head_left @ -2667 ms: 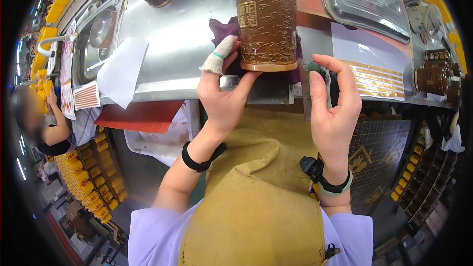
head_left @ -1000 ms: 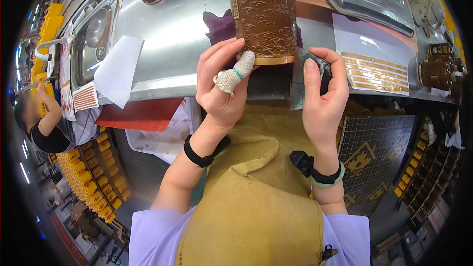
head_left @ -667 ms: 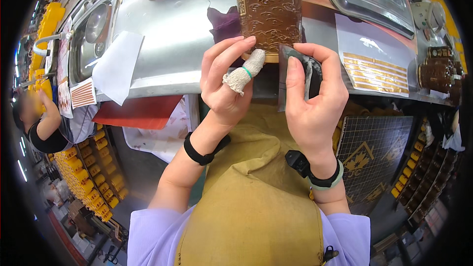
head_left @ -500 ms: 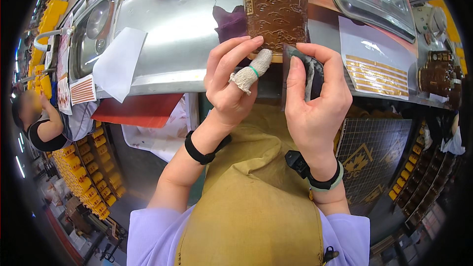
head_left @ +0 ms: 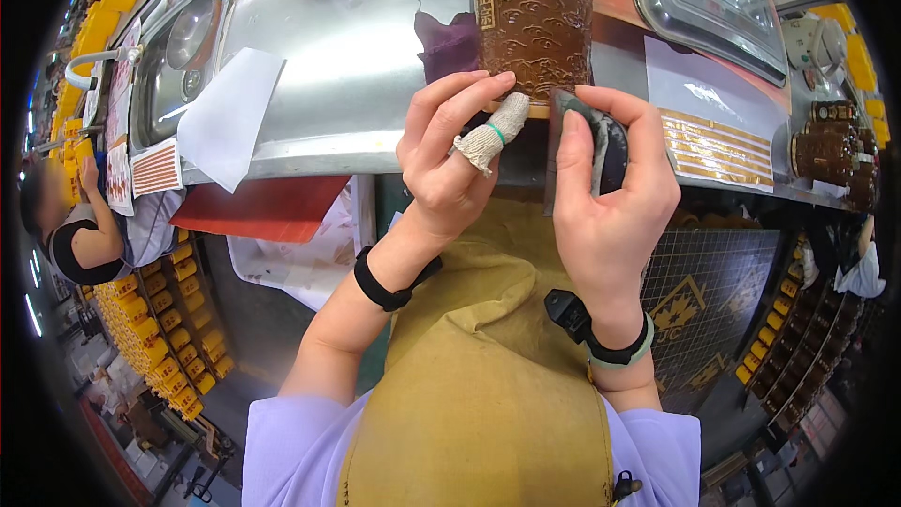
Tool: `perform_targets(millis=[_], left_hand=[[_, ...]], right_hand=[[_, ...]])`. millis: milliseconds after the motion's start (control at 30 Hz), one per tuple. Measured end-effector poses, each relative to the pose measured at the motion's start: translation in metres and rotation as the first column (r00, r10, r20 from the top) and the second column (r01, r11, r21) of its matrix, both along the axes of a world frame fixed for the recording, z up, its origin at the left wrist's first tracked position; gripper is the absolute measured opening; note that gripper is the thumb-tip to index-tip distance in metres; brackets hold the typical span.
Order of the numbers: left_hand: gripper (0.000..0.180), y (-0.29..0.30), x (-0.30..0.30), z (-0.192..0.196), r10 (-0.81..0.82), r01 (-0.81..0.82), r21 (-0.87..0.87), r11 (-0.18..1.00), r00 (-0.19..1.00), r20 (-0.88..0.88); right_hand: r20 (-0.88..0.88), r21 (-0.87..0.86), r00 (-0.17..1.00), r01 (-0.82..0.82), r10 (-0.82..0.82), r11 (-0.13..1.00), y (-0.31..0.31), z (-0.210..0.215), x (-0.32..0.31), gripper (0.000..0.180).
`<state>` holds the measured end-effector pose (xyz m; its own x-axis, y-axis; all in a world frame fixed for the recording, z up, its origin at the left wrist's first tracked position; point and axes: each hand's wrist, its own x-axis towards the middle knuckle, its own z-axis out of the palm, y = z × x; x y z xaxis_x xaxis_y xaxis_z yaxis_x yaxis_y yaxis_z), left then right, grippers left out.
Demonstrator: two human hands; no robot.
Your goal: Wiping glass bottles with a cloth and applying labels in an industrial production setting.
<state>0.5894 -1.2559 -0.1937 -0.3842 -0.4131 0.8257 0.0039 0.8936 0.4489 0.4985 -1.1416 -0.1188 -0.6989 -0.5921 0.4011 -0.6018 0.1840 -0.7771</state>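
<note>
A brown glazed jar (head_left: 535, 23) with raised cloud patterns and a small gold label panel is at the table edge in front of me. Its pale rim faces my hands. My left hand (head_left: 446, 145) has bent fingers against the jar's near end, the fingertips on the rim's left side. One digit wears a white knitted finger cover (head_left: 495, 134) tied with a green band. Pinched between the thumb and fingers of my right hand (head_left: 615, 178) is a dark, thin, flat piece (head_left: 601, 145) with grey smears, close against the rim's right side. Its exact kind is unclear.
Left of the jar lies a purple cloth (head_left: 449, 45). A white paper sheet (head_left: 230, 117) overhangs the edge further left. To the right are a sheet of gold strips (head_left: 718, 145), a clear lidded tray (head_left: 709, 5) and smaller brown jars (head_left: 826, 155). Another person (head_left: 80, 225) sits far left.
Both hands and the jar appear slightly further right in view. The grip on the dark flat piece stays the same, with the piece still beside the rim.
</note>
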Motion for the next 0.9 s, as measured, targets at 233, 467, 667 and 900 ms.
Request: perform_targets(millis=[233, 467, 667, 900], left_hand=[[0.032, -0.001, 0.001, 0.0, -0.009, 0.009, 0.028, 1.0, 1.0, 0.004], [0.031, 0.003, 0.002, -0.004, 0.027, -0.012, 0.182, 0.983, 0.996, -0.081], [0.038, 0.0, 0.003, -0.004, -0.002, 0.023, 0.254, 0.967, 0.997, -0.08], [0.048, 0.0, -0.001, 0.0, 0.03, -0.02, 0.333, 0.943, 0.999, -0.023]], right_hand=[[-0.19, 0.021, 0.974, -0.12, 0.122, 0.993, -0.009, 0.004, -0.016, 0.019], [-0.256, 0.245, 0.815, -0.465, 0.519, 0.851, -0.012, 0.029, -0.059, 0.035], [-0.607, 0.062, 0.756, -0.261, 0.244, 0.963, -0.037, 0.047, -0.072, 0.023], [-0.524, 0.222, 0.772, -0.283, 0.359, 0.933, -0.042, 0.053, -0.063, 0.021]])
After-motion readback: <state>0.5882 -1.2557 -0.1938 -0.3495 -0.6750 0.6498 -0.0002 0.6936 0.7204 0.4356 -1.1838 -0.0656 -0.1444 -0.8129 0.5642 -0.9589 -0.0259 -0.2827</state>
